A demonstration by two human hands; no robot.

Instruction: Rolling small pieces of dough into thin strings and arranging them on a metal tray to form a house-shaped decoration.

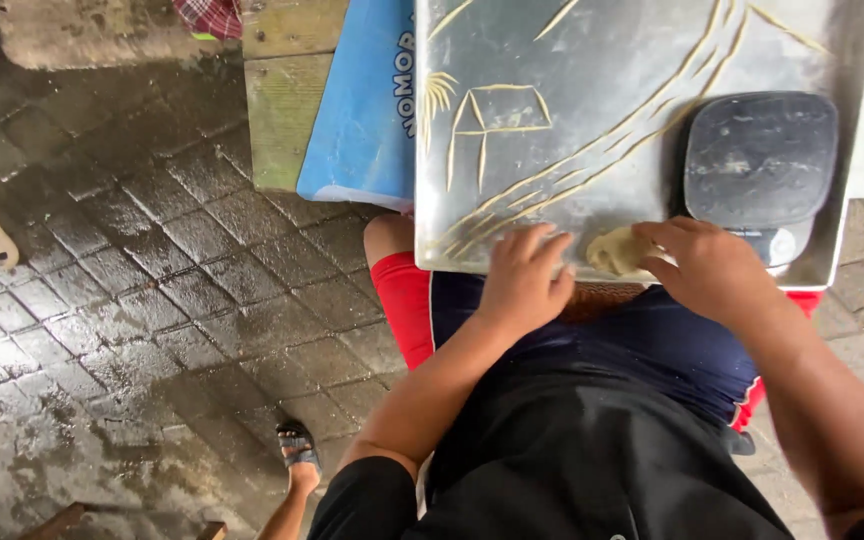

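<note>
**Dough at the near edge of the metal tray**

A flat metal tray (592, 60) lies across my lap, dull silver and smeared, with thin pale strips of dough (497, 125) laid on it in lines; some make a small house shape, others run in long slanting streaks towards the far right corner; a dark grey kitchen scale (760, 160) with rounded corners and a dusty top sits on the tray's right side.

My left hand (524, 280) rests palm down on the near edge of the tray, fingers loosely spread and flat, gripping nothing; my right hand (712, 270) is half curled, its fingertips (657, 240) touching a small soft lump of dough (617, 250), beige and uneven, which sits at the tray's near edge between my two hands; whether the fingers pinch it or only press it I cannot tell.

A blue sheet (362, 120) with dark lettering on its edge lies under the tray's left side, over a worn wooden bench (282, 110); the ground is wet grey paving brick (132, 260).
</note>
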